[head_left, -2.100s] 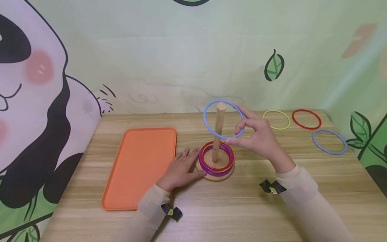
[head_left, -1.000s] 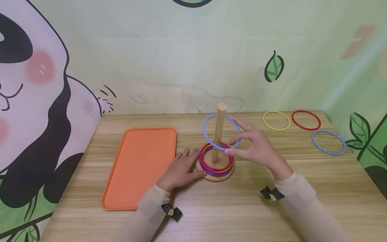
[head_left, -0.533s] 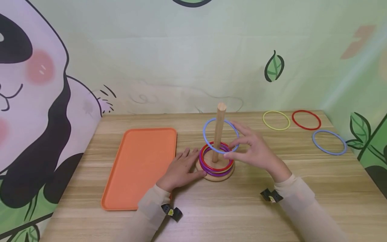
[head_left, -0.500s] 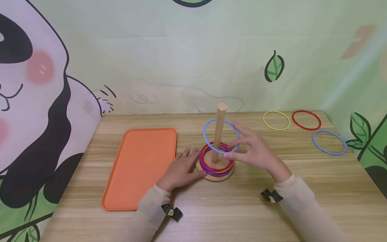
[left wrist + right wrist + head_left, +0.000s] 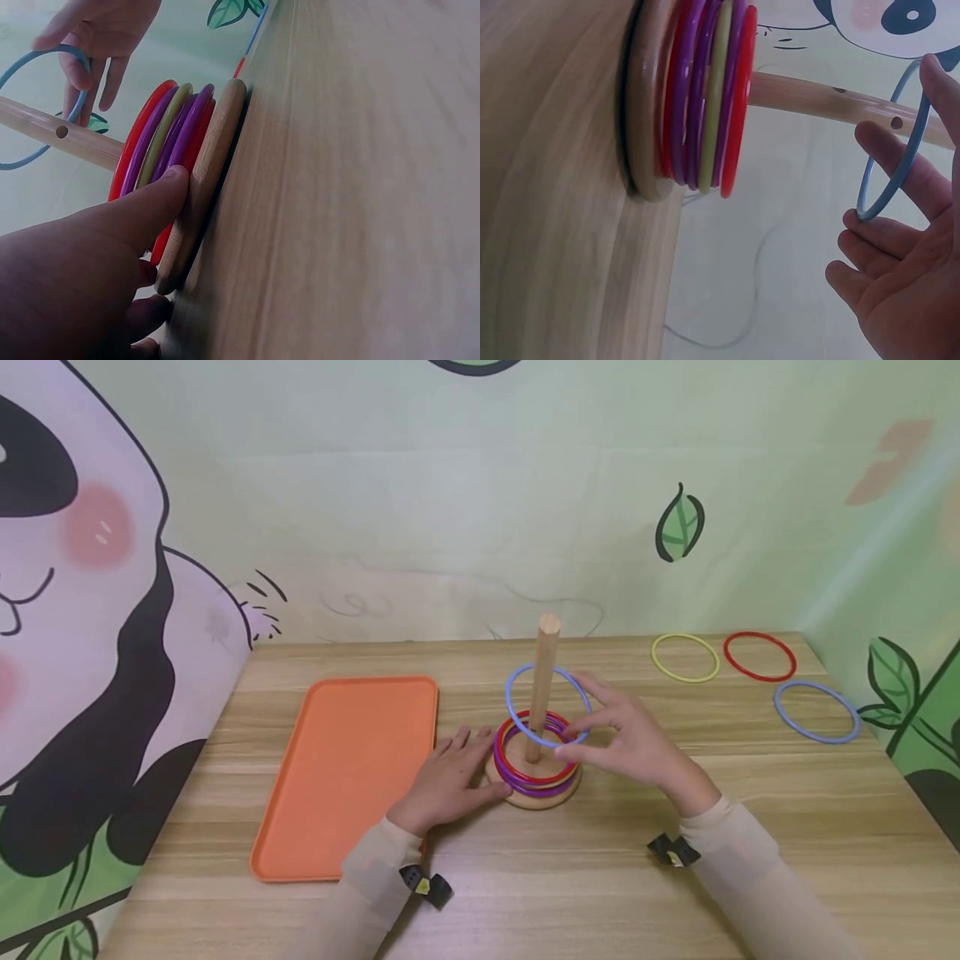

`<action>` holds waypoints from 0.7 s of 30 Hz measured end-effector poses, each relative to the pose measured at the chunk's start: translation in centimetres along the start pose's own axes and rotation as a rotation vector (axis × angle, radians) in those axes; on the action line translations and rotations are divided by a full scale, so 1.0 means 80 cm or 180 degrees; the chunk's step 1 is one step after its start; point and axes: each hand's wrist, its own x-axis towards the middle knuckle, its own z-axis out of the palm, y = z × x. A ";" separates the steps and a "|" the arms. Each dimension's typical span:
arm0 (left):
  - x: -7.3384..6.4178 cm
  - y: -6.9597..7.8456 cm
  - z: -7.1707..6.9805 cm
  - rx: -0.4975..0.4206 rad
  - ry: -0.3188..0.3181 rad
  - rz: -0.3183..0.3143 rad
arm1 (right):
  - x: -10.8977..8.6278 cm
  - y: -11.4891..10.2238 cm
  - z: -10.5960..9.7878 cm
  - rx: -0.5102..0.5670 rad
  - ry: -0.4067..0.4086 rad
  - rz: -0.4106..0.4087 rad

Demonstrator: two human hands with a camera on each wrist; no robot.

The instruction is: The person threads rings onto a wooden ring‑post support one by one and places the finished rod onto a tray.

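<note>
An upright wooden peg [image 5: 546,660] stands on a round base [image 5: 543,804]. Several red, purple and yellow-green rings [image 5: 718,90] are stacked around its foot. My right hand [image 5: 637,745] pinches a blue ring [image 5: 904,165] by its right side between thumb and fingers. The peg passes through this ring, which is tilted and above the stack, as both wrist views show. My left hand [image 5: 450,781] lies beside the base with fingers outstretched. In the left wrist view its thumb [image 5: 161,202] touches the lower rings close to the base.
An orange tray [image 5: 352,768] lies on the wooden table [image 5: 570,893] left of the peg, its right edge near my left hand. A yellow ring [image 5: 688,681], a red ring [image 5: 727,650] and another blue ring [image 5: 825,741] lie at the back right. A patterned wall [image 5: 420,510] rises behind.
My right hand has brought the blue ring down along the peg, from near its top to closer above the stack. My left hand has stayed in place at the base.
</note>
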 end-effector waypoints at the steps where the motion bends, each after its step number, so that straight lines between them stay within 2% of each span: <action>1: 0.000 0.000 0.000 0.0001 0.0001 0.0001 | -0.001 0.001 0.000 0.0001 -0.0009 0.0024; 10: 0.000 0.000 0.000 0.0028 0.0014 0.0023 | -0.002 0.006 0.006 -0.0117 -0.0161 0.0155; 21: 0.000 0.001 0.000 0.0061 0.0008 0.0012 | -0.002 0.016 0.013 -0.0365 -0.0411 0.0078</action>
